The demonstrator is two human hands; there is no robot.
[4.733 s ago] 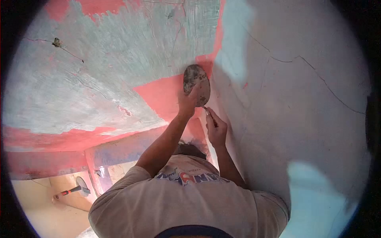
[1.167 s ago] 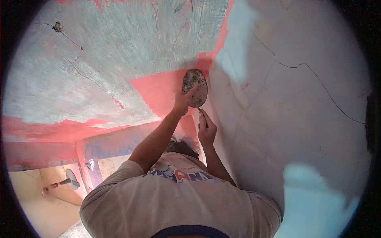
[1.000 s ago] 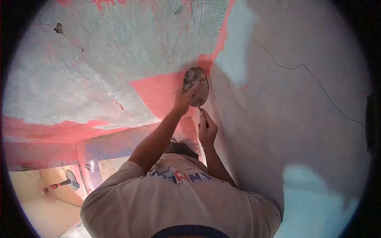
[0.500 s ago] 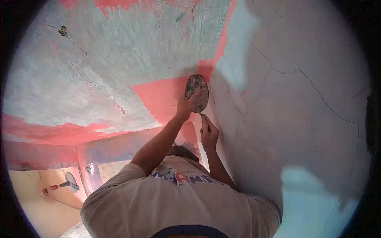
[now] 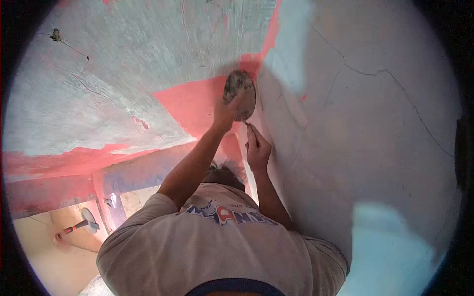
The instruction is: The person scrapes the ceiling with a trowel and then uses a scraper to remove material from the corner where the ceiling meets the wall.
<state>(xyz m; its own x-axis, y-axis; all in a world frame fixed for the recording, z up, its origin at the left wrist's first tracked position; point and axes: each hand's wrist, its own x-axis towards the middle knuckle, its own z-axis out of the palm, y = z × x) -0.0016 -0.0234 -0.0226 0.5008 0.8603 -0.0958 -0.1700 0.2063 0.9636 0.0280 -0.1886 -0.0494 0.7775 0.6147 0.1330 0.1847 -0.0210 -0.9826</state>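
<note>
An oval plate [image 5: 240, 81], dark and mottled with grey smears, is close to a pink patch at the corner of two surfaces. My left hand [image 5: 229, 111] grips it at its left side, with fingers lying over its face. Just below the plate, the fingers of my right hand [image 5: 258, 148] are closed on a thin piece at its lower edge; whether this is a tool's handle or part of the plate is too small to tell. A grey-green smeared coating [image 5: 163, 49] borders the pink patch [image 5: 187, 106].
On the right stands a grey, cracked wall [image 5: 355, 138] with pale blue patches. At the lower left, a red-and-black handled tool [image 5: 75, 227] touches a round grey disc [image 5: 90, 219]. A dark rounded shape [image 5: 224, 177] shows between my forearms. My shirt [image 5: 217, 246] fills the bottom.
Both hands and the plate appear higher and slightly left in the view. The surroundings have shifted too, with the coated surface moved up and left. The grip looks the same.
</note>
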